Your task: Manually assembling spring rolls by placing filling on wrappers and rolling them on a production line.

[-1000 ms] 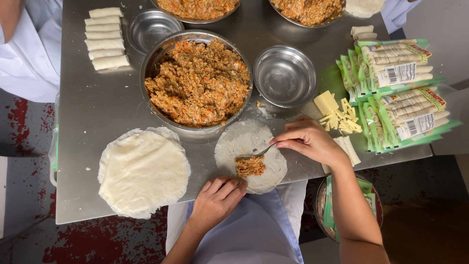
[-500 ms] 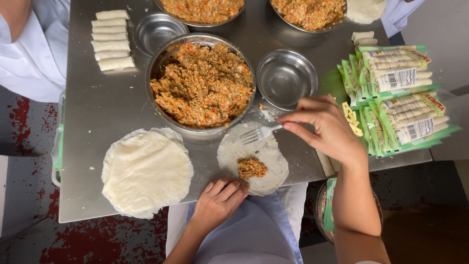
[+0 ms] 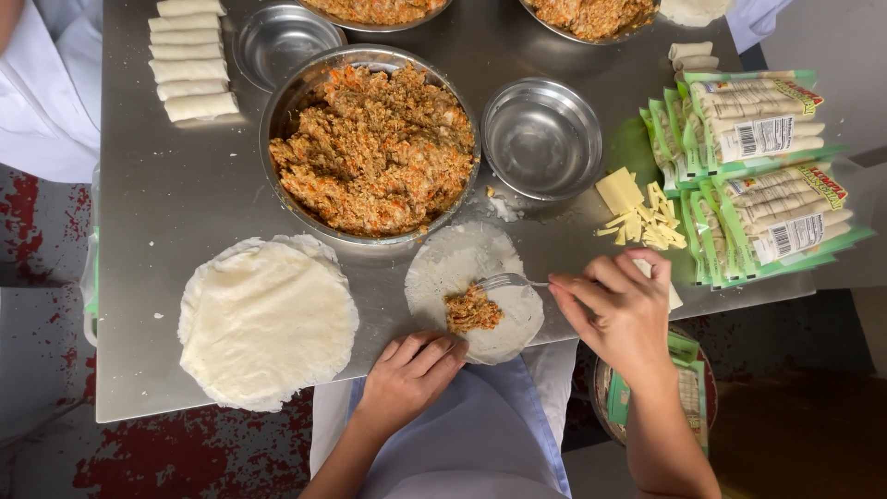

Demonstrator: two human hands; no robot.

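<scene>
We log the wrapper (image 3: 467, 268) lying flat at the near edge of the steel table (image 3: 176, 203), just near of the big bowl (image 3: 286, 102). A small mound of filling (image 3: 473, 310) sits on its near half.

Right hand (image 3: 619, 310): fingers closed around the handle of a fork (image 3: 506, 280), tines resting on the wrapper just far of the mound. Left hand (image 3: 411, 370): fingers lightly curled, tips pressing the wrapper's near edge; it grips nothing.

Step in hand, as we judge it: portioning and shaping filling on the sheet. A next move would call for the mound to be evened into a strip and the fork lifted clear before any folding, with the left fingertips keeping the thin sheet from sliding.

Containers: the big bowl is heaped with orange-brown minced filling. To its right, a small bowl (image 3: 541, 137) appears empty. Another empty bowl (image 3: 282, 37) sits far left. Two more bowls at the far edge hold the same filling.

Left of the wrapper, a wrapper stack (image 3: 266, 319). Far left, finished rolls (image 3: 189, 60) in a row. Right, cut cheese sticks (image 3: 642, 217) beside green packets (image 3: 758, 176).
</scene>
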